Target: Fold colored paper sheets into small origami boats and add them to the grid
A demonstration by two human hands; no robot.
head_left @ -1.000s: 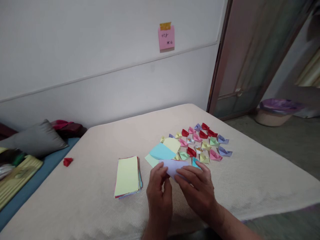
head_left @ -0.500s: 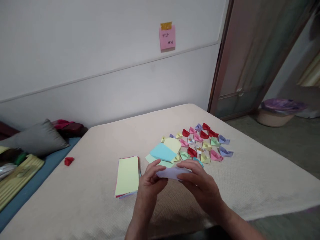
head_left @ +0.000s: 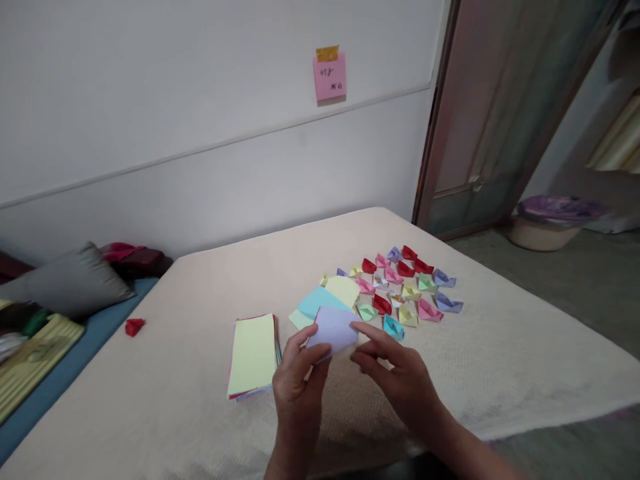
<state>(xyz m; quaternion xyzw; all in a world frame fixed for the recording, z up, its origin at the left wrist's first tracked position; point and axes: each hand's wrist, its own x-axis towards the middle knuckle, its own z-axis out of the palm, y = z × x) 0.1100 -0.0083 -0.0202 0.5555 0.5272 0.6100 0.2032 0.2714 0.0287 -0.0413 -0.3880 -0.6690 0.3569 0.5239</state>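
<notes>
Table (head_left: pixel 500 360) | 1 lilac sheet (head_left: pixel 333 330) | left hand (head_left: pixel 300 387) grips, right hand (head_left: pixel 400 380) touches | 1 stack (head_left: pixel 253 353)

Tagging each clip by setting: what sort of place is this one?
Probably a room in a home: a cloth-covered table beside a grey cushion, a door by a lined bin, and folded paper boats beyond the lilac sheet in the left hand.

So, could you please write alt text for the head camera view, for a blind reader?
A person's left hand holds up a lilac paper sheet above a cream-covered surface, with the right hand touching its edge. Beside the hands lie a stack of coloured paper and, farther back, many folded paper boats. A pink note is taped to the wall.
</notes>
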